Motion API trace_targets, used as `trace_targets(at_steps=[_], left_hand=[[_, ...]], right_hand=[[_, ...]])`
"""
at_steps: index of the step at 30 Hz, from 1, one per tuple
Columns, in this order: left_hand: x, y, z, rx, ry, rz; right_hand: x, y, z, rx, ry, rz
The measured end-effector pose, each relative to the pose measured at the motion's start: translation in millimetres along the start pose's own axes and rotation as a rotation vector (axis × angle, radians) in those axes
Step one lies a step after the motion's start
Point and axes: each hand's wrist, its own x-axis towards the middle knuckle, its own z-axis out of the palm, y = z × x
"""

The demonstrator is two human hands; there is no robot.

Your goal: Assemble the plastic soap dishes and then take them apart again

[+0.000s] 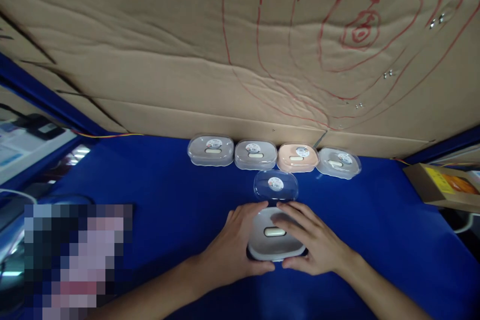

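Observation:
A grey oval dish (262, 245) with a white pill-shaped piece in its middle lies in front of me. My left hand (240, 240) curves round its left side, thumb at the near edge and fingers at the far edge. On the opposite side my right hand (315, 240) grips it, thumb at the near rim, with some fingers reaching over the top. Just beyond my fingertips lies a clear plastic lid (266, 187) with a round white sticker.
Along the back stand covered dishes: two grey ones (200, 155) (243, 159), a peach one (287, 160) and another grey one (326, 162). Behind them rises a cardboard wall (168, 85). A cardboard box (416, 180) sits at the right of the blue table surface (157, 180).

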Motion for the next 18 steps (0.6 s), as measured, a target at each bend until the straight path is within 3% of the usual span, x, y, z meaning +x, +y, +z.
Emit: trace_targets(at_steps=[4,12,15,18], left_hand=[[-3,-4,6.2,-0.055,0.026,-0.008],[-7,1,5.6,-0.069,-0.031,-0.073],[-8,6,3.5,-0.027,-0.087,-0.066],[-8,11,3.1,0.048,-0.07,-0.005]], right_hand=[[0,-1,-1,0.02,-0.001,-0.003],[6,-3,-11,0.057,0.0,-0.03],[9,-4,-15,0.079,0.015,-0.035],[10,0,-20,0.079,0.049,-0.041]])
